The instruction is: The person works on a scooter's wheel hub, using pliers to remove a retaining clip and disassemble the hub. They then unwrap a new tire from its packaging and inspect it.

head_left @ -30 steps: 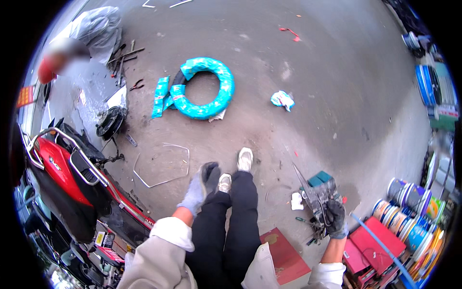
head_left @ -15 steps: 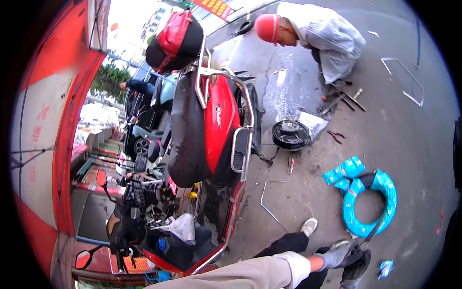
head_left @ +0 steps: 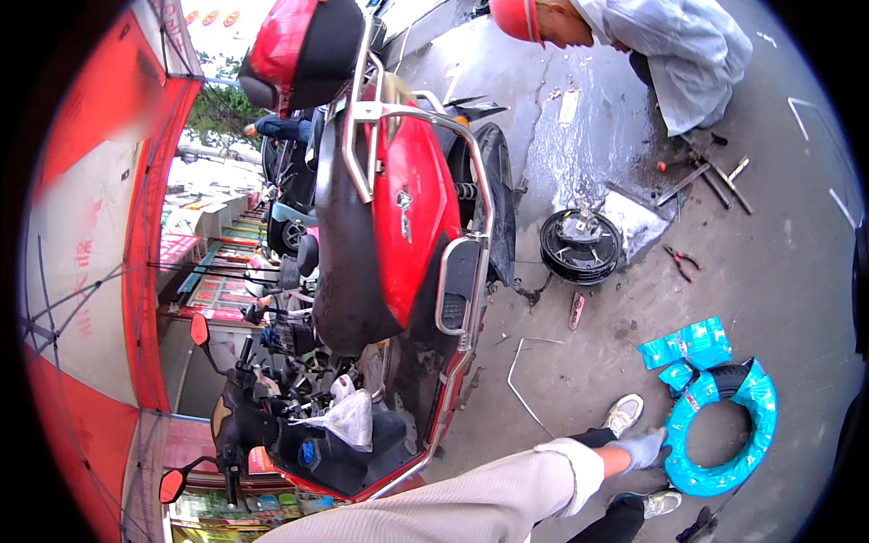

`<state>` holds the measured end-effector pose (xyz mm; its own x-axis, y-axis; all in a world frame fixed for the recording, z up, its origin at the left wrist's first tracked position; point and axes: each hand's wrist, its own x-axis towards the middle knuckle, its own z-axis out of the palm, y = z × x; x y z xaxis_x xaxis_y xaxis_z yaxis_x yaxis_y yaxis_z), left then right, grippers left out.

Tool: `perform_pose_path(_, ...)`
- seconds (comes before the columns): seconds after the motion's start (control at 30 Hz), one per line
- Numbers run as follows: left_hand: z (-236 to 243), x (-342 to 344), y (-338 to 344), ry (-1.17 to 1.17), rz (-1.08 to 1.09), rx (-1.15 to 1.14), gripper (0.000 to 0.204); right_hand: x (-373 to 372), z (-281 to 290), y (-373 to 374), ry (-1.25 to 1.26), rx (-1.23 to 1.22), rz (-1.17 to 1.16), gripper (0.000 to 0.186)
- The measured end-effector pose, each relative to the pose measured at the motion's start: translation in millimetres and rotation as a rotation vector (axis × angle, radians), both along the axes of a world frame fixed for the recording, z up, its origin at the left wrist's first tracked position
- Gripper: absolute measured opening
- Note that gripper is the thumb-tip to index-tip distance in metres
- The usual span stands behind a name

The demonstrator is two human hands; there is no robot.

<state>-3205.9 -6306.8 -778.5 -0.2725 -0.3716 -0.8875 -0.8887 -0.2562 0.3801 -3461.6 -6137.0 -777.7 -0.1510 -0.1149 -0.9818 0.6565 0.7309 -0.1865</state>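
Observation:
A tyre in bright blue wrapping (head_left: 765, 434) lies flat on the ground at the lower right, with black rubber bare at its top. Beside its near-left edge is my left hand (head_left: 643, 450), in a grey glove below a rolled beige sleeve. Its fingers close on the wrapped tyre's edge, their tips partly hidden. At the lower rim a small dark shape (head_left: 697, 525) looks like my right hand in a dark glove; its fingers cannot be made out. A flap of torn blue wrapping (head_left: 685, 344) sticks out above the tyre. My shoes (head_left: 625, 414) stand close by.
A red electric scooter (head_left: 425, 190) fills the middle left. Near its rear lie a black hub wheel (head_left: 582, 246), red-handled pliers (head_left: 682, 262), a small tube (head_left: 577, 310) and a bent metal rod (head_left: 514, 366). A person in a red cap (head_left: 520, 20) crouches beyond, next to metal bars (head_left: 711, 185).
My left hand has left the spot beside my other hand and reached the wrapped tyre's edge. The view has shifted, and my right hand has mostly dropped out of the lower edge.

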Motion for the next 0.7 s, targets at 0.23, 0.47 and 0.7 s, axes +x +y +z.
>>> perform_pose_path(0.23,-165,-44,-41,0.119,-0.677,-0.867,0.032,-41,-184,101,0.738,0.172,0.324,0.037)
perform_pose_path(0.47,-184,-134,-104,0.270,-1.987,-0.761,0.038,5,-216,57,0.892,0.212,0.115,0.048)
perform_pose_path(0.7,-203,-191,-70,0.004,-2.739,-0.717,0.045,11,-197,62,0.788,0.069,-0.154,0.040)
